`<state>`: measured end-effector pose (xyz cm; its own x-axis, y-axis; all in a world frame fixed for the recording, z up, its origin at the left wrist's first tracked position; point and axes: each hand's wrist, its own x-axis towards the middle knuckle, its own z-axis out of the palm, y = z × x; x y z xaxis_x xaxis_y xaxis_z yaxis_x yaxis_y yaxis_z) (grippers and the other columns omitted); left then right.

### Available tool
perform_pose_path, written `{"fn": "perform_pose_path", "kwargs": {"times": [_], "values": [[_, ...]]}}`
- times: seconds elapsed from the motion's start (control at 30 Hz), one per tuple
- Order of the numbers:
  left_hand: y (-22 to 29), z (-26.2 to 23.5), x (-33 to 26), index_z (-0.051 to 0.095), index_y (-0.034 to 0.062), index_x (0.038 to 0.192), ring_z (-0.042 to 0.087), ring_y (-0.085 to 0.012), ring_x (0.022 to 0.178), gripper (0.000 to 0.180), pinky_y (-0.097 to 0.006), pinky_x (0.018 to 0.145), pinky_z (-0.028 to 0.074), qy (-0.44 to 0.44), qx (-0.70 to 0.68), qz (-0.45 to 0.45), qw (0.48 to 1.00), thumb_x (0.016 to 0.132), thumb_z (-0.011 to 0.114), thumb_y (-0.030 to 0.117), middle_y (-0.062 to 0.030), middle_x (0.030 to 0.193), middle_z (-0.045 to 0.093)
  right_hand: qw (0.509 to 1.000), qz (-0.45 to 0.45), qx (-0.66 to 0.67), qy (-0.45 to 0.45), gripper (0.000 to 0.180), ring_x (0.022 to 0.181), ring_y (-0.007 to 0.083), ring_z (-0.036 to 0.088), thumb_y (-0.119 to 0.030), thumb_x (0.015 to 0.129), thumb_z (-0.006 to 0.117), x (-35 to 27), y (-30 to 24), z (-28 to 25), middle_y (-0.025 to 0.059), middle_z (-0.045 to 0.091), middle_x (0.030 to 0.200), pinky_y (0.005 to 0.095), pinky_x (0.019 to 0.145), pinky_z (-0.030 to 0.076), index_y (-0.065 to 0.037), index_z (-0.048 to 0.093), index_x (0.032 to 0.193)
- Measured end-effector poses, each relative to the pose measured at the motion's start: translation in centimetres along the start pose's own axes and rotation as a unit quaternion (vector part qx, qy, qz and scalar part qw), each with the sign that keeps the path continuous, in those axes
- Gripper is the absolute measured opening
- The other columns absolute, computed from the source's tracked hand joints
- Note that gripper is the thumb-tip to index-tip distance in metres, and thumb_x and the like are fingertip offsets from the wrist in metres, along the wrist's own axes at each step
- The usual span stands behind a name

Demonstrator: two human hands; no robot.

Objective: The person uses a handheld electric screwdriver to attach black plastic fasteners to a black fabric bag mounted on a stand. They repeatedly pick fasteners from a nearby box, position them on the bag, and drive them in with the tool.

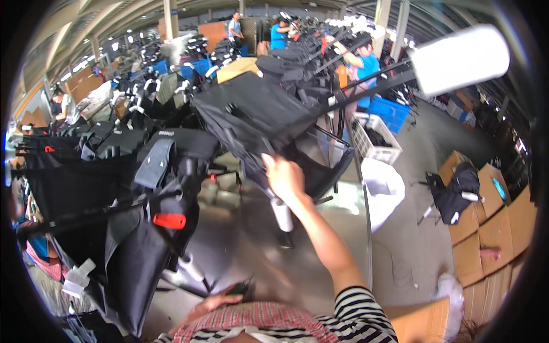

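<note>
My right hand [284, 178] is closed on the near edge of a black fabric-covered tubular frame [257, 108]. This frame is tilted over the shiny metal table [240, 246]. A white sleeve [281, 215] covers one of its tubes just below my hand, and a large blurred white cover [460, 59] shows at the end of a long tube on the upper right. My left hand [213, 303] is low, close to my body, its fingers curled round a small dark object [243, 289] with a bit of green. What that object is cannot be made out.
More black fabric frames [97, 188] stand at the left, one with a red tab [170, 220]. Right of the table are a white bag-lined bin [382, 191], a pale crate [376, 139], a blue crate [389, 113] and cardboard boxes [486, 240]. Several people work farther off.
</note>
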<state>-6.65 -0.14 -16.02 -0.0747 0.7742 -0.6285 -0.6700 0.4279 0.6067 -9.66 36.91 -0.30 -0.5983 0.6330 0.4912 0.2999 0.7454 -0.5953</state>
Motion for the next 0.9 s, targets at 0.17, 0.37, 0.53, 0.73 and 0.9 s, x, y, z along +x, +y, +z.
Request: {"fn": "perform_pose_path", "kwargs": {"times": [0.17,0.37,0.53,0.73,0.9], "values": [[-3.7,-3.3,-2.4,0.030,0.0106,0.157,0.056,-0.0142,0.104,0.084,-0.030,0.094,0.042,-0.090,0.139,0.019,0.986,0.089,0.075,0.032,-0.0053,0.117,0.058,0.972,-0.110,0.124,-0.166,0.053,0.089,0.0449,0.066,-0.046,0.104,0.047,-6.4,-7.3,0.8,0.0287,0.066,0.092,0.0506,0.078,0.052,0.004,0.063,0.096],[-7.2,-3.4,-9.7,0.032,0.0114,0.156,0.057,-0.0141,0.101,0.085,-0.029,0.093,0.043,-0.114,0.144,-0.040,0.982,0.087,0.077,0.033,-0.0047,0.110,0.060,0.953,-0.140,-0.189,-0.192,0.059,0.086,0.0413,0.068,-0.056,0.097,0.052,-21.0,-1.3,-6.2,0.0210,0.071,0.088,0.0506,0.078,0.052,-0.002,0.072,0.085],[-10.4,-4.7,-11.0,0.028,0.0078,0.158,0.050,-0.0180,0.121,0.091,-0.032,0.108,0.034,-0.138,0.254,-0.014,0.957,0.087,0.075,0.041,-0.0078,0.135,0.052,0.967,-0.100,-0.229,-0.050,0.055,0.059,0.0354,0.067,-0.050,0.095,0.058,-29.2,-3.9,-7.0,0.0164,0.063,0.058,0.0434,0.056,0.052,-0.005,0.070,0.064],[-8.7,0.3,-11.9,0.041,0.0145,0.150,0.060,-0.0138,0.091,0.077,-0.028,0.081,0.050,-0.086,0.204,-0.094,0.971,0.085,0.077,0.033,-0.0045,0.099,0.063,0.955,-0.128,-0.263,0.044,0.046,0.066,0.0240,0.068,-0.052,0.092,0.061,-37.7,-5.0,-9.5,0.0073,0.066,0.067,0.0373,0.066,0.053,-0.011,0.068,0.073],[-11.6,3.8,-16.4,0.062,0.0040,0.119,0.066,-0.0195,0.073,0.035,-0.029,0.069,0.056,0.059,0.113,-0.045,0.991,0.089,0.072,0.020,-0.0074,0.088,0.067,0.974,-0.174,-0.075,0.126,0.036,0.104,0.0285,0.065,-0.032,0.089,0.070,-43.5,-8.8,-13.3,0.0094,0.067,0.109,0.0455,0.107,0.044,-0.006,0.066,0.112]]}}
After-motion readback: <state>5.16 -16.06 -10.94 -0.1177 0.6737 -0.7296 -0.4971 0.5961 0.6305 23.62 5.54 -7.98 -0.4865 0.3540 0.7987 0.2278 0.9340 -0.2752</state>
